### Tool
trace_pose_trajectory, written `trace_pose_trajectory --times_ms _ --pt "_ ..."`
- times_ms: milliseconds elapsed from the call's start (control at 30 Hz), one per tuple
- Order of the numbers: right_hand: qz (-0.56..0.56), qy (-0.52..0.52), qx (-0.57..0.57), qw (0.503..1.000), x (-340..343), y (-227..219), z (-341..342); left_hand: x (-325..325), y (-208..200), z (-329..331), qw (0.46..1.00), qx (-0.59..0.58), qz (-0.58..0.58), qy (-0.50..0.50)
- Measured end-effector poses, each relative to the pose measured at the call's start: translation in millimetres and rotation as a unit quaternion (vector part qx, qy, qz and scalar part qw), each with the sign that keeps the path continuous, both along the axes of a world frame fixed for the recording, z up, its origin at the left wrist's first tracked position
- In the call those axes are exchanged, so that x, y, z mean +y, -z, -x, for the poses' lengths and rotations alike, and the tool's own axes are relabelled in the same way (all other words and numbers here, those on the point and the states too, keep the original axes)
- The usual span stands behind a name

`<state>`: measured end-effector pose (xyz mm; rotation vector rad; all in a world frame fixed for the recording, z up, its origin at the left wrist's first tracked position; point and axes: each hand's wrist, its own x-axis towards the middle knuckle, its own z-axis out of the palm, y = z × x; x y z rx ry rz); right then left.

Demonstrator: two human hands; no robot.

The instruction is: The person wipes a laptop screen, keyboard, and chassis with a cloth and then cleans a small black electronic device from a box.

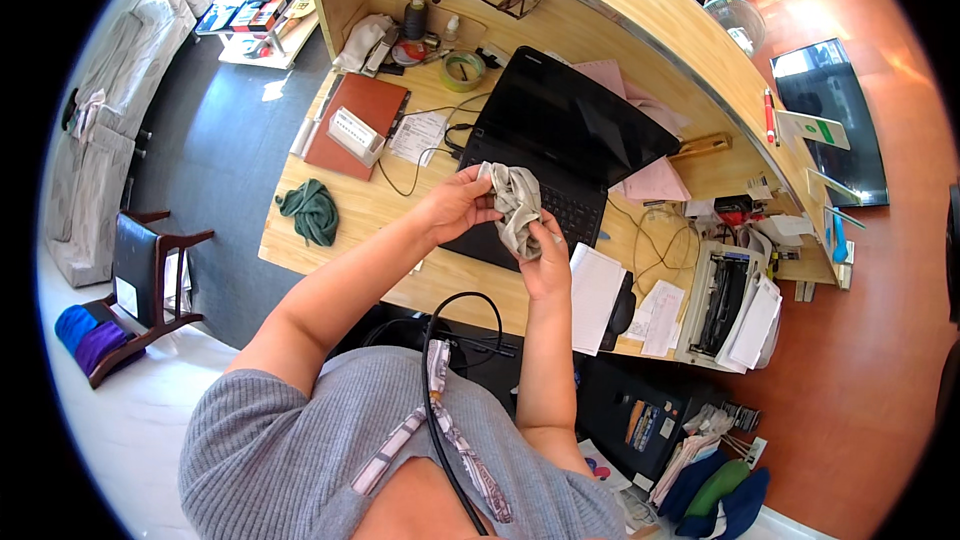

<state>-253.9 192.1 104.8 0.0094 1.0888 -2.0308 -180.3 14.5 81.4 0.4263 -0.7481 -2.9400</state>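
A crumpled pale grey-beige cloth [516, 205] is held up between my two hands, over the keyboard of a black laptop [575, 125]. My left hand [463, 205] pinches its upper left edge with thumb and fingers. Lower down on the right side, my right hand [546, 253] grips the cloth, fingers partly hidden by its folds. The laptop stands opened on the wooden desk [400, 290], its screen dark. A bunched dark green cloth [311, 212] lies at the desk's left end, apart from my hands.
Left of the laptop lie a brown folder [355, 125], a small white box [356, 135] and cables. A roll of tape [463, 70] sits behind. To the right are paper sheets [597, 295], a black mouse [619, 310] and a printer [725, 300]. A wooden chair [150, 285] stands left.
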Motion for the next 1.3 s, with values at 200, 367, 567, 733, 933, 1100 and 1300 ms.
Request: trace_pose_trajectory --times_ms 200,367,567,733,933,1100,1300 --pt "-0.142 0.012 0.191 0.971 -2 5 4 12 -22 2 0.989 -0.010 0.150 0.004" --pt "-0.007 0.013 0.145 0.989 2 25 -3 33 -25 3 0.921 -0.035 0.388 -0.026" --pt "-0.025 -0.023 0.067 0.997 -2 14 -7 34 -14 10 0.879 -0.022 0.472 0.058" --pt "-0.037 0.036 0.144 0.988 12 42 52 -17 -3 45 0.769 -0.004 0.635 -0.075" --pt "-0.171 0.370 0.240 0.881 22 13 190 -124 -49 130 0.832 -0.041 0.517 -0.198" --pt "-0.123 0.498 0.259 0.819 -1 -8 228 -146 -66 163 0.878 -0.008 0.477 -0.045" --pt "-0.345 0.511 0.570 0.543 -67 47 218 -143 -44 183 0.862 0.050 0.505 0.003"
